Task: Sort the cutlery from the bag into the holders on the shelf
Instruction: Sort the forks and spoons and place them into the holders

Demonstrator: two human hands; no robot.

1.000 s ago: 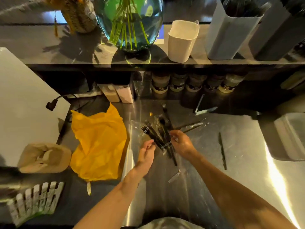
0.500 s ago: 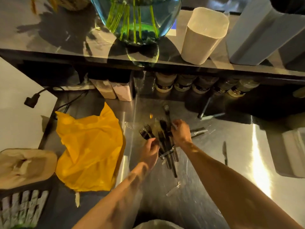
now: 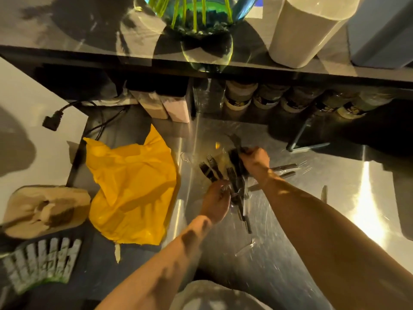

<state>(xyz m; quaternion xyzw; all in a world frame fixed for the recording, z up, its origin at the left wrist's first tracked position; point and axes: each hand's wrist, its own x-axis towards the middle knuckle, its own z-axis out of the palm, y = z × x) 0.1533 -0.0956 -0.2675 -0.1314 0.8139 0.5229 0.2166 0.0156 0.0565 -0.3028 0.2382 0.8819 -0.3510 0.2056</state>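
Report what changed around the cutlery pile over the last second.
The right hand slid along the pile of forks toward the shelf side and now grips its far end. The left hand, open before, closed in and holds the handles at the near end. The yellow bag and the lone knife to the right stayed put.

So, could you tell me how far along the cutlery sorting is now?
Early. Done: the cutlery pile lies out on the counter beside the yellow bag. In hand: the left hand and right hand both grip pieces of it. Left: loose knives lie further right; the white holder hides its inside.
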